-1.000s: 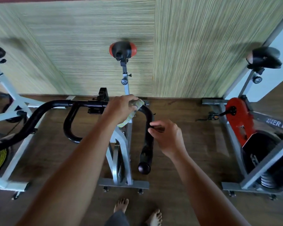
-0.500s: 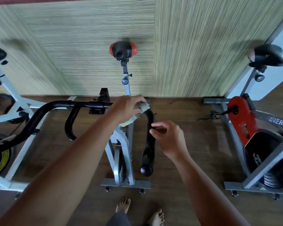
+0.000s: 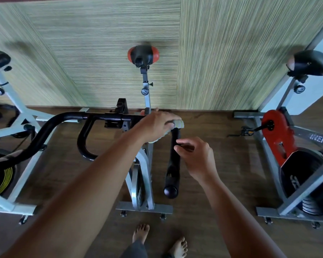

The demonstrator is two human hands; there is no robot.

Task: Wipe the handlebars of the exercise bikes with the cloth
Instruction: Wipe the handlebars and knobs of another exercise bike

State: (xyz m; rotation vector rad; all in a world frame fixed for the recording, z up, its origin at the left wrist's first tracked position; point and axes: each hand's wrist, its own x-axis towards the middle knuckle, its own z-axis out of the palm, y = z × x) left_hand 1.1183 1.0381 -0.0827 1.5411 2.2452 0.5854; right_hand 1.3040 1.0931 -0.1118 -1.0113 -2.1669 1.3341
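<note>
Found cloth (image 3: 177, 124) bunched under left hand (image 3: 157, 123), pressed onto handlebars (image 3: 93, 116) at the right-hand bend, where crossbar turns into the near prong. Judged cloth soft, light, limp: no stiffness of its own, so needs wrapping round the tube and squeezing for all-round contact. Noted loose tail hanging just under the bend, likely to drag or snag. Judged handlebars rigid and fixed, smooth black tube with what looked like a padded grip on the prong: no give, probably slick on bare tube, so best taken from above with fingers curled over. Saw left hand doing just that: palm down, fingers wrapped over cloth and bar, forearm reaching in from the near left of the handlebars. Saw right hand (image 3: 196, 155) just right of the prong, below the bend, fingers loosely curled, thumb and fingertips at the grip. Could not tell whether pinching the prong or only touching it.
</note>
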